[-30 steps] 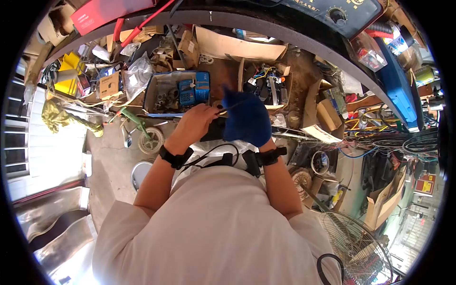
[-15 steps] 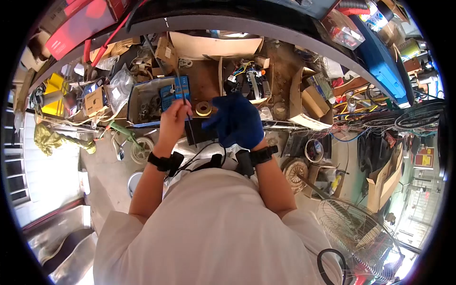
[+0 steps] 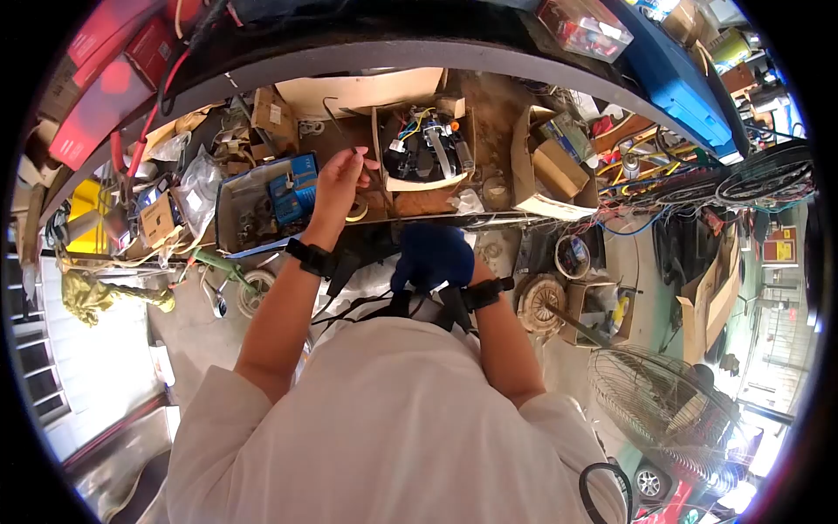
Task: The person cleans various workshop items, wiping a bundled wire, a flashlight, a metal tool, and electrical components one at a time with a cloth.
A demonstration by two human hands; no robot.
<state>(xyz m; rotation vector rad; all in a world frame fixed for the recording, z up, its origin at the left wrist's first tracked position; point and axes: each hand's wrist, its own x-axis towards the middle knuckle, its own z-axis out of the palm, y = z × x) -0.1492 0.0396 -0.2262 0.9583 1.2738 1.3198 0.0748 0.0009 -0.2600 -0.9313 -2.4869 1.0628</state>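
My left hand (image 3: 340, 183), bare, is closed with thumb and fingers pinched on a thin dark metal rod with a hooked end (image 3: 338, 122). The hook points up and away, over the shelf below the table edge. A roll of tape (image 3: 358, 210) lies partly hidden just beside this hand. My right hand (image 3: 434, 258) wears a dark blue glove and is low, close to my body; its fingers are not clear. Ahead of it stands an open cardboard box (image 3: 415, 185) with wires and black parts inside.
To the left is a tray (image 3: 234, 229) holding a blue box (image 3: 292, 188) and small parts. Another cardboard box (image 3: 524, 179) stands to the right. A dark edge (image 3: 367, 54) crosses above the shelf. A wire-guard fan (image 3: 655, 393) stands at the lower right.
My left hand has moved forward and slightly right with the rod. The gloved right hand has dropped back toward my body. The view has shifted a little.
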